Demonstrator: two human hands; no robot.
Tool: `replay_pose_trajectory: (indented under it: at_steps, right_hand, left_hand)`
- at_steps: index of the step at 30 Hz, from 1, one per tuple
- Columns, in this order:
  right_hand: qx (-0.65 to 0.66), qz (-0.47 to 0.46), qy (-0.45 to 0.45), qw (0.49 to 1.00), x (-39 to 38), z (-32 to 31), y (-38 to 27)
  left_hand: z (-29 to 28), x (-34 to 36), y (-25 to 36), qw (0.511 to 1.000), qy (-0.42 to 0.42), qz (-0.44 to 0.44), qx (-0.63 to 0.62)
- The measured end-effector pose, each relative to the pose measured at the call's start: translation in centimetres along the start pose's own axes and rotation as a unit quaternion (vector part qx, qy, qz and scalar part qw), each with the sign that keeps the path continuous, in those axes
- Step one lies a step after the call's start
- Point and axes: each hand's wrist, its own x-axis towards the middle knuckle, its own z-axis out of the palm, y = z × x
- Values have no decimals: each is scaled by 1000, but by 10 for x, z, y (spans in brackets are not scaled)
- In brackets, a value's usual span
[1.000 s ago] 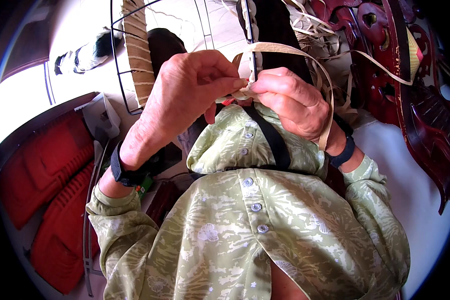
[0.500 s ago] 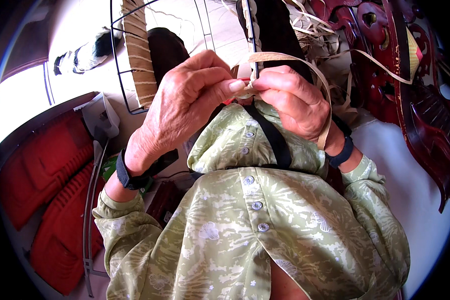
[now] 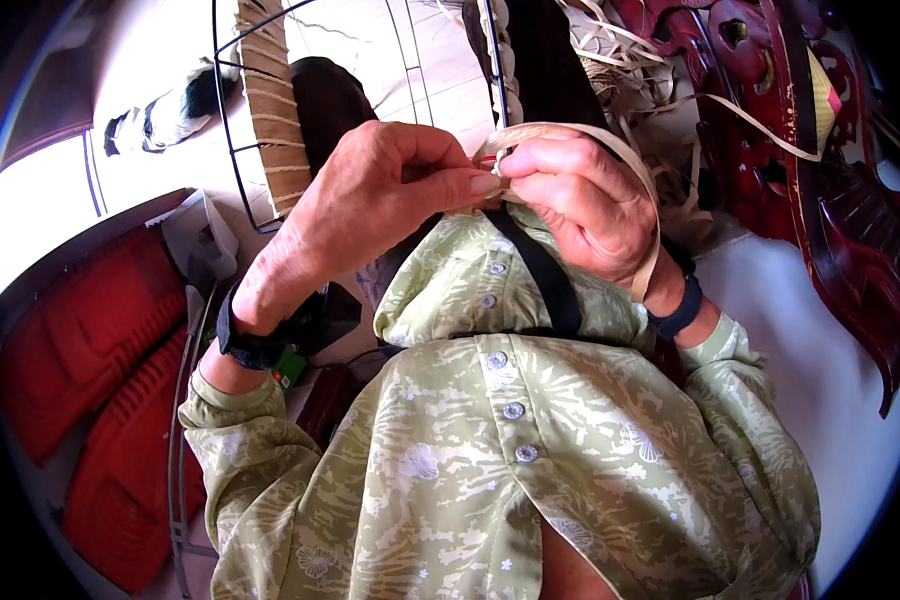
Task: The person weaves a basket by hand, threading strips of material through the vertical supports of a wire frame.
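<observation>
My left hand [image 3: 375, 195] is closed, thumb and fingertips pinching pale strip woven round the lower end of a black metal rod [image 3: 494, 60]. My right hand [image 3: 585, 205] faces it, closed, pinching the same weave [image 3: 502, 170] just to the right, its fingertips almost touching my left thumb. A long beige flat strip [image 3: 638, 160] loops over the top of my right hand and hangs down beside it. A small red item, too hidden to make out, shows between my fingers. Pale braiding runs up along the rod.
A black wire frame [image 3: 235, 150] with a wrapped side [image 3: 265, 110] stands upper left. Tangled strips [image 3: 620, 50] lie behind my right hand. Carved dark-red wooden furniture [image 3: 790, 200] fills the right; red plastic panels [image 3: 100, 360] lie at left. A black-and-white bundle [image 3: 160, 120] lies on the floor.
My left hand has dropped slightly and turned a little. The beige loop sits lower, closer over my right hand's fingers. Both hands still pinch at the rod.
</observation>
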Motion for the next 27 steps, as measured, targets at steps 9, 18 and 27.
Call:
replay_pose_trajectory:
  at_steps: [9, 18, 27]
  right_hand:
    - [73, 281, -57, 955, -23, 15, -66]
    - [369, 523, 51, 767, -5, 25, -76]
    - [475, 536, 102, 690, -4, 20, -69]
  left_hand:
    - [2, -5, 6, 999, 10, 6, 38]
    - [6, -5, -6, 996, 53, 71, 29]
    - [4, -4, 0, 987, 96, 117, 50]
